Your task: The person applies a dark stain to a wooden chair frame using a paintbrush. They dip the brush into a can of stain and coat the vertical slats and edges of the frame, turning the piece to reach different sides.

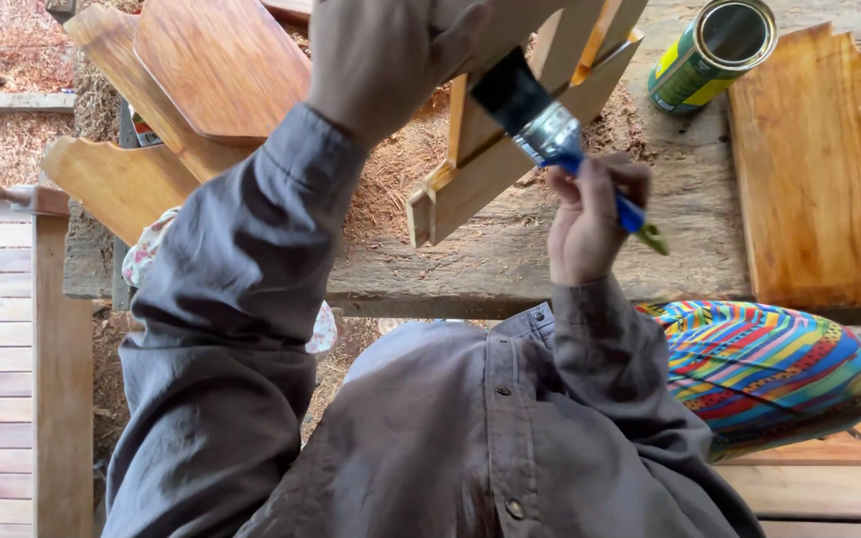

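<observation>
My right hand (590,214) grips a paintbrush (550,130) by its blue handle; the dark bristles press against a slatted wooden piece (470,179) that tilts up from the rough wooden bench (510,264). My left hand (381,55) holds the upper part of that slatted piece, fingers curled over it. Both arms wear grey sleeves.
An open green and yellow can (712,52) stands at the back right of the bench. A varnished wooden panel (804,164) lies to the right. Curved wooden parts (191,80) lean at the left. Wood shavings cover the ground. A slatted wooden surface (2,349) sits at the left.
</observation>
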